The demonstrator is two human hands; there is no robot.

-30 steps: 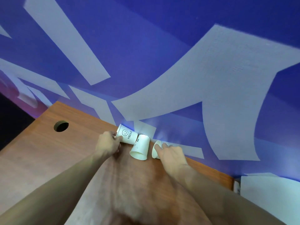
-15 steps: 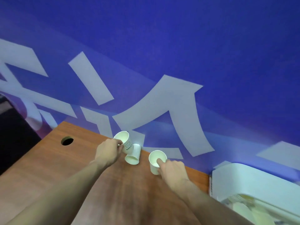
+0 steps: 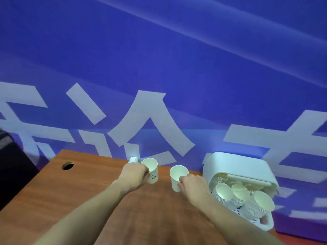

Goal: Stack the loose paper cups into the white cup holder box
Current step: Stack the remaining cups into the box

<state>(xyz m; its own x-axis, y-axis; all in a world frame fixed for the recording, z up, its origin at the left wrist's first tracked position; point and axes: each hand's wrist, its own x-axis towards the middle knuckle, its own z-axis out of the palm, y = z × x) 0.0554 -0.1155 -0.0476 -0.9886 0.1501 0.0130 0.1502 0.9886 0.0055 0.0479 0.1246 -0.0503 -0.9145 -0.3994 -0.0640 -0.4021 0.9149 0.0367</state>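
Fingers (image 3: 184,178) pinch a cup (image 3: 177,177) — another (HELLO) (image 3: 152,171) held left

One view only: the head camera is looking forward and down from above the near edge of the tabletop (image 3: 88,200), facing its far edge and the blue wall (image 3: 177,59) behind. It is sitting close, both forearms entering from the bottom.

Loose cups (image 3: 152,171): three. Stacks in box (image 3: 237,164): three.
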